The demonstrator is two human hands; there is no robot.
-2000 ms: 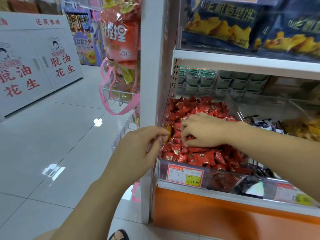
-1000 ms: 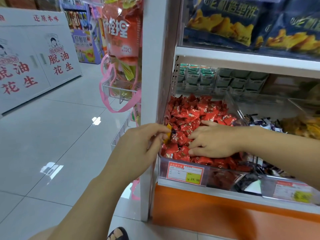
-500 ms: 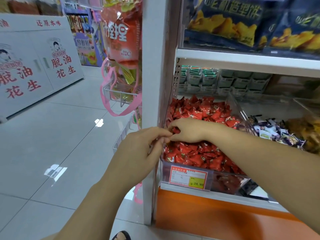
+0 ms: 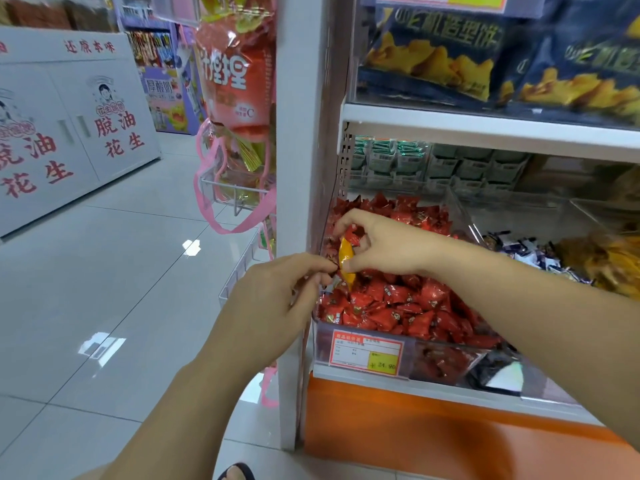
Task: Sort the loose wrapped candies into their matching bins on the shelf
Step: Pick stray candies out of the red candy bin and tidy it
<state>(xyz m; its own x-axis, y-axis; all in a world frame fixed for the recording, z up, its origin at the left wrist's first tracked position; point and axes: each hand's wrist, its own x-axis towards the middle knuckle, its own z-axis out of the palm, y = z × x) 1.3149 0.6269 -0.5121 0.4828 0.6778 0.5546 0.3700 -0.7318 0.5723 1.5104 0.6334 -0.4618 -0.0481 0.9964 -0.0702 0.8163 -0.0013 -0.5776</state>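
A clear bin [image 4: 433,355] at the shelf's left end is heaped with red wrapped candies [image 4: 398,306]. Above the heap my right hand [image 4: 391,247] pinches a yellow-orange wrapped candy [image 4: 346,261] between thumb and fingers; a red wrapper shows at its fingertips too. My left hand [image 4: 273,306] sits at the bin's left wall, fingertips touching the yellow candy's lower end and pinching a small silvery-blue wrapped candy [image 4: 330,284]. To the right, one bin holds dark blue-and-white candies [image 4: 530,251] and another holds yellow candies [image 4: 602,261].
A white shelf upright [image 4: 294,168] stands left of the bin, with hanging snack bags [image 4: 235,81] and a pink strap on it. A price tag [image 4: 367,351] is on the bin front. Shelf above holds blue snack bags [image 4: 450,57]. Tiled aisle floor [image 4: 104,271] lies left.
My right hand left the red heap, met my left hand's fingertips and now pinches the yellow candy that my left hand held; it has lifted slightly.
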